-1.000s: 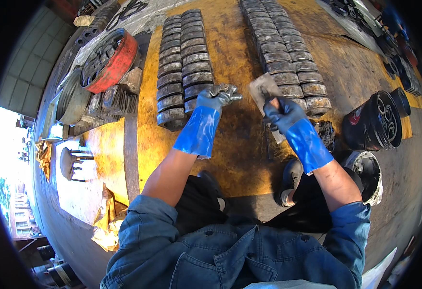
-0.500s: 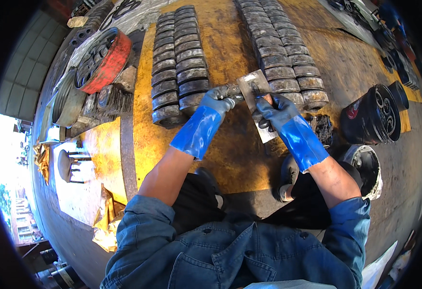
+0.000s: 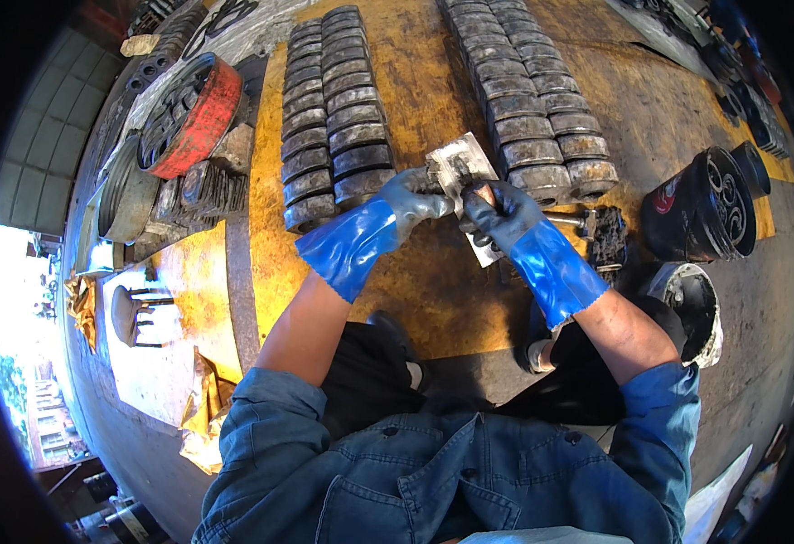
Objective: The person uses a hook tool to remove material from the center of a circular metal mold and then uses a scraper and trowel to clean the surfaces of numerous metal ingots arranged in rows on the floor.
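Observation:
A blue rubber glove with a greyish, dirty palm part covers each of my hands. In my right hand, closed in a fist, is a flat rectangular metal plate with dark grease smeared on it. A tan end, perhaps of a handle, shows at that fist's thumb. My left hand is closed at the plate's left edge, its fingertips beside the dark smear; whatever it pinches is hidden. Just beyond my hands stand two double rows of greasy metal rings, the left rows and the right rows.
A red round drum full of metal parts stands at left. At right are a black bucket holding rings, a white-rimmed bucket and a dark greasy part. A small stool and a crumpled yellow sheet lie left.
The plate and my right hand have shifted slightly left and turned. My left hand has moved a little down and left, staying beside the plate. More of the dark greasy part shows at right.

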{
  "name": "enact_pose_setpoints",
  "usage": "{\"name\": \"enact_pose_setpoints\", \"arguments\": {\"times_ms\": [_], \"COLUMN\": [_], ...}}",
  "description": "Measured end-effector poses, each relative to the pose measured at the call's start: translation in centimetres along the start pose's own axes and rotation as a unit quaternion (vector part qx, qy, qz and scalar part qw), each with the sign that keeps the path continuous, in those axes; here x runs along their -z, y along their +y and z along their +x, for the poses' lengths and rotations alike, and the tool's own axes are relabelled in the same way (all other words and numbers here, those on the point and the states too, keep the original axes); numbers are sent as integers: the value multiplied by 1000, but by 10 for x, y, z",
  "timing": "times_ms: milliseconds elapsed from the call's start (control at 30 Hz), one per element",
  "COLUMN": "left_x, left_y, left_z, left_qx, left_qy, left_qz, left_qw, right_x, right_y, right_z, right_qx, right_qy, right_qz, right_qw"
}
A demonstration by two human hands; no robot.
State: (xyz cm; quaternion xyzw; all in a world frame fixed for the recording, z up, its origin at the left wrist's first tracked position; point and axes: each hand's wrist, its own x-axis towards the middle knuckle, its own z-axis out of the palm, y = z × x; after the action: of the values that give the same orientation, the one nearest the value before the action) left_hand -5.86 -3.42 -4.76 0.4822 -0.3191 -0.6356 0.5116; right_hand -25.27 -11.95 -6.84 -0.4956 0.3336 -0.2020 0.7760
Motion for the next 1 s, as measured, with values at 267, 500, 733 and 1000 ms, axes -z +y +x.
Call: {"name": "enact_pose_setpoints", "arguments": {"times_ms": [267, 500, 733, 1000], "left_x": [-5, -11, -17, -19], "left_y": [2, 19, 14, 11], "left_z": [1, -8, -4, 19], "left_qx": [17, 34, -49, -50], "left_qy": [7, -18, -159, -100], "left_qz": [-47, -116, -216, -394], "left_qw": [999, 993, 962, 912], "right_x": [-9, -3, 11, -19], "right_y": [3, -23, -25, -48], "right_z": [-4, -10, -1, -29], "right_qx": [-36, -13, 11, -31], "right_qy": [3, -73, 43, 25], "right_qz": [40, -47, -40, -57], "right_qw": [999, 996, 998, 998]}}
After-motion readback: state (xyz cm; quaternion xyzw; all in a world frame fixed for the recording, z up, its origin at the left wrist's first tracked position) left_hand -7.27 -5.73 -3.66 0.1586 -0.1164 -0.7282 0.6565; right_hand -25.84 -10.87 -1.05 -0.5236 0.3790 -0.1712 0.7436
